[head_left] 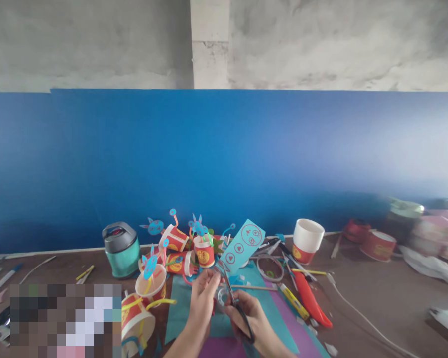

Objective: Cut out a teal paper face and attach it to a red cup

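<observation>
My left hand (201, 296) pinches the lower end of a light-blue paper strip (236, 259) with faces and shapes drawn in red. In my right hand (252, 318) is a pair of scissors (228, 282), its blades pointing up at the strip's lower end. Whether the blades are apart I cannot tell. Between the hands, a clear roll of tape (222, 299) lies above blue paper (179, 318) on the table. Left of the strip stand and lie several red-and-white paper cups, one (203, 251) upright with a blue paper head on it.
A teal jar with a grey lid (121, 251) stands at the left. On the right are a white-and-red cup (308, 241), a yellow glue stick or marker (294, 301), a red pointed object (311, 301) and a white cable (362, 323). A blue partition (224, 159) rises behind the table.
</observation>
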### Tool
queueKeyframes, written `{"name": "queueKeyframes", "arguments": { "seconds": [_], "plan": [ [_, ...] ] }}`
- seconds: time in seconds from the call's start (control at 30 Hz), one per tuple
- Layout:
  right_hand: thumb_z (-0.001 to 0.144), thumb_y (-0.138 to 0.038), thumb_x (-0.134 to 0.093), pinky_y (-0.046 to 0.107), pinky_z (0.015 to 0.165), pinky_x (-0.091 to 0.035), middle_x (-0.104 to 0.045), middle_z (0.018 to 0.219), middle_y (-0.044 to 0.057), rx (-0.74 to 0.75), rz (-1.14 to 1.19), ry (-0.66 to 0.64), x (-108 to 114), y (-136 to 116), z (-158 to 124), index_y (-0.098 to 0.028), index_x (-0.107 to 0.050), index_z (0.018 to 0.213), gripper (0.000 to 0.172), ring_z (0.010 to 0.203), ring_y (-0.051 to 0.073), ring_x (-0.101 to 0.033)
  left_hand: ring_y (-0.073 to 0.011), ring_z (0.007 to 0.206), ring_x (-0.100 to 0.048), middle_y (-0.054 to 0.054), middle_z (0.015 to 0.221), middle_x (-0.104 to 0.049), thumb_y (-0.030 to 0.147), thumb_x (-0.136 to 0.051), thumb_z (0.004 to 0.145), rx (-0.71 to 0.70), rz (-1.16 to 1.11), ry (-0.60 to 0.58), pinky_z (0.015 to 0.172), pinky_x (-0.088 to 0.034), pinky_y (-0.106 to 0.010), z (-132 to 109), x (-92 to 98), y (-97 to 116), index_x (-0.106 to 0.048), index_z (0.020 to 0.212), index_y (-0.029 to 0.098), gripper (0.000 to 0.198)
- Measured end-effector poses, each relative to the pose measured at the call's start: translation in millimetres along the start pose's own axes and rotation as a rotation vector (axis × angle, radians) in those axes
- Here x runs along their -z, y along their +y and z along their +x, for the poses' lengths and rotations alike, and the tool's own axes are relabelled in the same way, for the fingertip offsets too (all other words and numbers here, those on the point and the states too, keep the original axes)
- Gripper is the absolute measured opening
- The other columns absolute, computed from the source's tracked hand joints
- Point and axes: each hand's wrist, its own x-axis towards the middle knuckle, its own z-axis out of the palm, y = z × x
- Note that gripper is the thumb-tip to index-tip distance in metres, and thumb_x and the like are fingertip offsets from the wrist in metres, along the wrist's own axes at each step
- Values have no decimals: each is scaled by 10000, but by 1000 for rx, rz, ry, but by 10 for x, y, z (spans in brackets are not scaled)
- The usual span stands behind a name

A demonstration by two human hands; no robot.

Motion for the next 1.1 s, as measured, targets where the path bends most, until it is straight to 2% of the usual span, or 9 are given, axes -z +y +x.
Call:
{"name": "queueKeyframes", "arguments": {
  "seconds": [0.17, 0.5, 0.77, 1.1],
  "plan": [
    [669, -597, -663, 145, 322, -271, -456, 394, -92, -7, 19, 24, 1, -42, -24, -160, -546, 805, 472, 300, 41, -364, -89, 406, -489, 26, 523, -571, 447, -725, 640, 25, 0, 13, 385, -329, -189, -14, -20, 15, -507, 584, 168, 358],
    [633, -633, -668, 147, 287, -198, -422, 358, -95, -34, 5, -5, 3, -81, -14, -161, -523, 731, 504, 274, 31, -321, -88, 389, -477, 18, 512, -551, 482, -679, 679, 15, 105, -2, 368, -286, -189, 23, 39, -42, -539, 602, 156, 363],
    [646, -551, -713, 142, 294, -214, -421, 358, -101, -38, 14, -22, 34, -39, -8, -164, -528, 728, 436, 278, 30, -325, -94, 468, -470, 21, 502, -543, 492, -696, 660, -48, 145, 23, 462, -336, -205, 52, 77, -63, -546, 562, 154, 382],
    [651, -508, -725, 141, 292, -224, -411, 359, -107, -60, -34, -2, 17, -84, -19, -167, -527, 711, 398, 280, 30, -318, -96, 491, -434, 27, 497, -517, 491, -710, 641, -80, 150, 39, 496, -330, -214, 76, 100, -80, -534, 538, 160, 389]
  ]
}}
